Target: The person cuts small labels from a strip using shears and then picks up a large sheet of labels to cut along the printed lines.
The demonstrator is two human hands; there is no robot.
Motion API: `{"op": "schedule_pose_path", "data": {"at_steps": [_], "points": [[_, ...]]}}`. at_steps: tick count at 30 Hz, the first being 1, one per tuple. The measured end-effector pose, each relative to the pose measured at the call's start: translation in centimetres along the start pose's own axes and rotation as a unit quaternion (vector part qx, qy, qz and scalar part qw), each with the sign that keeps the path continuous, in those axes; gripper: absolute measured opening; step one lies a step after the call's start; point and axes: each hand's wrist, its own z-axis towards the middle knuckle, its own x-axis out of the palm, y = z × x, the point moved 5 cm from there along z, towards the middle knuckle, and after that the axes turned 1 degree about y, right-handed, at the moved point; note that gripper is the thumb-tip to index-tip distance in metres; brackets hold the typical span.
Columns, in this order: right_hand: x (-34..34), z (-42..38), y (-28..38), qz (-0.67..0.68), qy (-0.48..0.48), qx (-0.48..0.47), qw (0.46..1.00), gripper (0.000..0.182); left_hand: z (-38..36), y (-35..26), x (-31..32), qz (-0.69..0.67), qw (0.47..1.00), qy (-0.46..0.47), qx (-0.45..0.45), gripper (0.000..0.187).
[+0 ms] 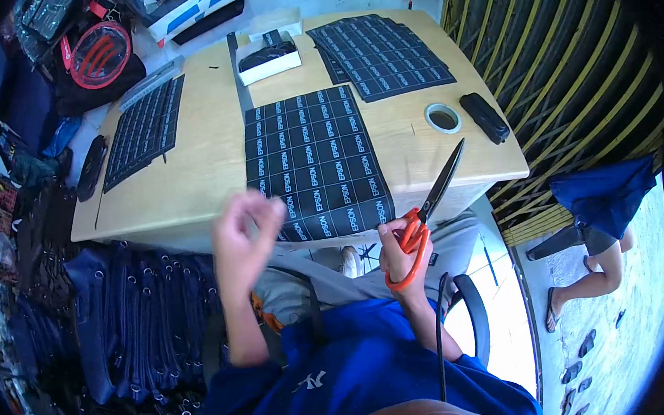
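A black sheet [313, 162] printed with rows of white EPSON labels lies at the table's front edge, its near end by my hands. My right hand [400, 261] is closed around the orange handles of a pair of scissors [441, 183]. The dark blades point up and away to the right, slightly apart from the sheet. My right thumb is close to the sheet's near right corner. My left hand [243, 242] is raised at the sheet's near left corner, its fingers curled and smeared by motion. Whether anything is between them is hidden by the blur.
More printed sheets [386, 55] lie at the back right, another [143, 133] at the left. A white box [268, 60] holds dark pieces. A tape roll [443, 118] and black pouch [485, 117] sit at right. Dark bags [146, 323] hang below left. Another person's leg [595, 280] shows beyond the folding gate [562, 57].
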Motion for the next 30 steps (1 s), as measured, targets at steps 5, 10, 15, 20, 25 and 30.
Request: {"op": "schedule_pose_path", "data": {"at_steps": [5,10,15,20,25,30], "points": [[0.1,0.4,-0.8,-0.045,0.022,0.025,0.998,0.009,-9.2,4.2,8.8,-0.379,0.865,0.241,-0.222,0.018],[-1.2,-0.9,-1.7,-0.037,0.065,0.006,0.997,0.008,-9.7,5.4,13.5,-0.552,0.76,0.183,-0.291,0.039],[-3.3,-3.0,-0.4,-0.165,0.101,-0.016,0.981,0.02,-7.2,4.5,15.7,-0.571,0.752,0.175,-0.278,0.041],[-5.9,-6.1,-1.9,-0.183,0.145,0.023,0.972,0.026,-6.9,7.3,17.4,-0.53,0.777,0.09,-0.327,0.03],[-7.0,-8.7,-4.1,-0.223,0.21,0.041,0.951,0.037,-6.5,7.9,17.0,-0.54,0.798,0.064,-0.261,0.021],[-6.9,-9.5,-4.0,-0.226,0.249,0.083,0.938,0.04,-6.4,6.3,16.0,-0.52,0.819,0.095,-0.224,0.018]]}}
